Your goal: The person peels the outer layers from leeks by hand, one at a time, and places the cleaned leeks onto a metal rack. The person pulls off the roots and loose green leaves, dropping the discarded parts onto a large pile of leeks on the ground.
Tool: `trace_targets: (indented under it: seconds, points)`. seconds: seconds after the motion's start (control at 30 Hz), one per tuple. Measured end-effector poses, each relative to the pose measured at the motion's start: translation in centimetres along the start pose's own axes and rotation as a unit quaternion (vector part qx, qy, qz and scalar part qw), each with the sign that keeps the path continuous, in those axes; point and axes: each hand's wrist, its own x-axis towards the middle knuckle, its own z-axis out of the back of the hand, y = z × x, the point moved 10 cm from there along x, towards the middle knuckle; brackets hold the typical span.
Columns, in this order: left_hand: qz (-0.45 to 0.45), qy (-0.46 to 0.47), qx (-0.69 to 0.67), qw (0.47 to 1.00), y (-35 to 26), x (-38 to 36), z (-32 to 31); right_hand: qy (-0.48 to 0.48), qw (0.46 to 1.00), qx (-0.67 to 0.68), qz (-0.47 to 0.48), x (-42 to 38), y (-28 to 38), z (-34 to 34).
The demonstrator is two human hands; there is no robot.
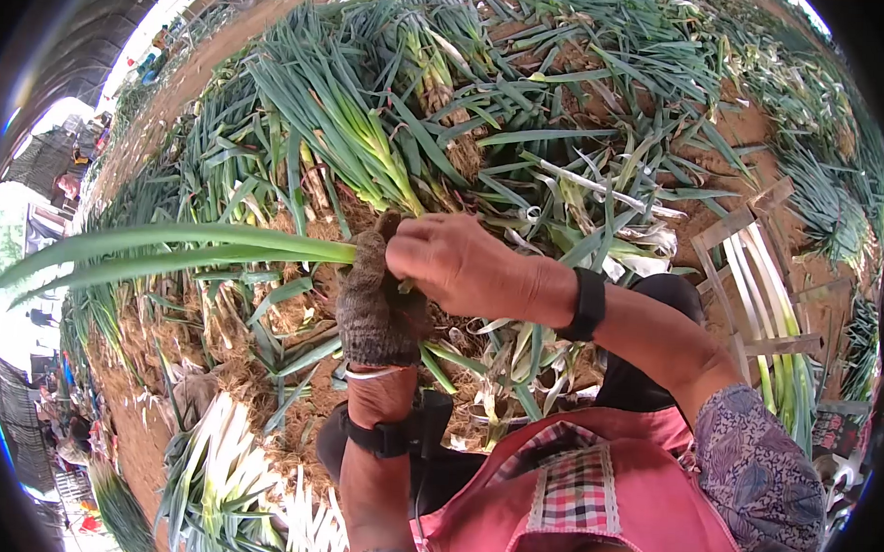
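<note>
My left hand (377, 293), in a dirty brown glove, is wrapped round a green onion (266, 246) whose long leaves stretch out to the left. Bare and closed, my right hand (443, 263) meets the gloved fingers at the onion's near end; what its fingers pinch is hidden. Just beyond both hands lies a bunch of green onions (354, 139) on the soil. Loose leaves and peeled scraps lie below and to the right of my hands.
Trimmed white-stemmed onions (222, 459) are piled at the lower left. A wooden frame (725, 229) holds several long onions at the right. More onion heaps (610, 47) cover the ground ahead. People are far off at the left edge.
</note>
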Motion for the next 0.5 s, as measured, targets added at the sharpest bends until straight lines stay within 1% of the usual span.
trace_targets:
  seconds: [0.07,0.1,0.2,0.23,0.3,0.33,0.37,0.4,0.43,0.5]
  points:
    - [-0.001,-0.015,0.0,1.0,-0.6,0.0,0.4,0.008,0.997,-0.069,0.015,-0.1,0.7,-0.9]
    - [-0.003,-0.026,-0.003,1.0,-0.9,0.0,0.7,0.014,0.998,-0.059,0.019,-0.3,1.1,-0.7]
    - [-0.022,-0.082,-0.027,0.996,-3.4,-0.1,2.1,-0.055,0.994,0.058,0.08,-0.8,2.9,1.5]
    - [-0.031,-0.103,-0.033,0.994,-4.2,0.0,2.7,-0.06,0.993,0.055,0.079,-0.9,2.6,2.5]
    - [-0.058,-0.128,-0.048,0.989,-6.2,0.4,3.5,-0.113,0.993,0.007,0.038,-1.8,-0.2,5.4]
    - [-0.073,-0.135,-0.056,0.986,-7.1,0.6,4.1,-0.086,0.982,0.059,-0.156,-2.5,-4.1,7.1]
    - [-0.092,-0.14,-0.063,0.984,-8.0,0.6,4.6,-0.164,0.963,0.105,-0.189,-3.8,-6.2,9.5]
    - [-0.111,-0.145,-0.069,0.981,-8.9,0.6,5.2,-0.18,0.964,0.087,-0.176,-4.7,-8.2,11.6]
    - [-0.129,-0.149,-0.076,0.977,-9.7,0.5,5.7,-0.191,0.934,0.152,-0.262,-6.0,-9.9,13.2]
    - [-0.146,-0.127,-0.1,0.976,-11.1,0.2,6.0,-0.275,0.905,0.132,-0.296,-9.9,-14.0,17.9]
